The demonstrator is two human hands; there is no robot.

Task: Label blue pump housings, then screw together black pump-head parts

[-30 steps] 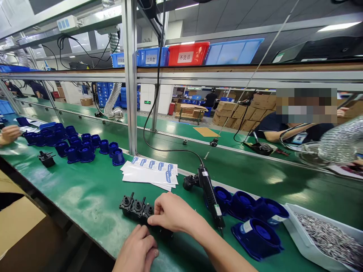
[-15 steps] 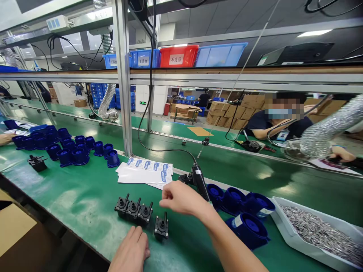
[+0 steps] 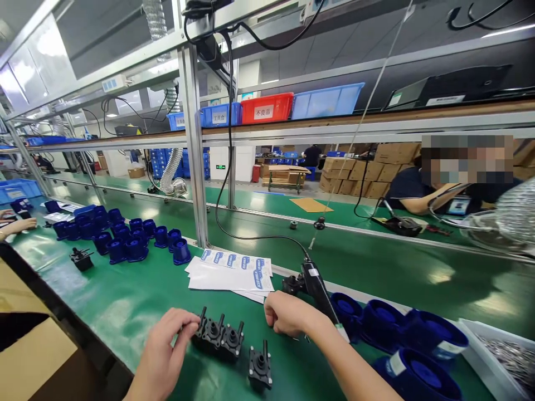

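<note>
Three black plastic housings [image 3: 217, 337] stand in a row on the green bench [image 3: 117, 301], and a fourth black housing [image 3: 259, 367] stands alone just right of them. My left hand [image 3: 165, 348] touches the left end of the row, its fingers curled against the first housing. My right hand [image 3: 286, 313] is closed just behind the row, near the black electric screwdriver [image 3: 316, 287] lying on the bench. What the right fingers hold, if anything, is hidden.
White label sheets [image 3: 232, 270] lie behind the housings. Blue caps [image 3: 393, 334] crowd the right, beside a white tray of screws [image 3: 507, 359]. More blue caps [image 3: 125, 236] and a lone black housing [image 3: 81, 259] sit left. A steel post [image 3: 196, 150] rises mid-bench. Another person [image 3: 422, 189] sits opposite.
My left hand moved up from the bench edge onto the left end of the housing row. My right hand drew back and closed beside the screwdriver.
</note>
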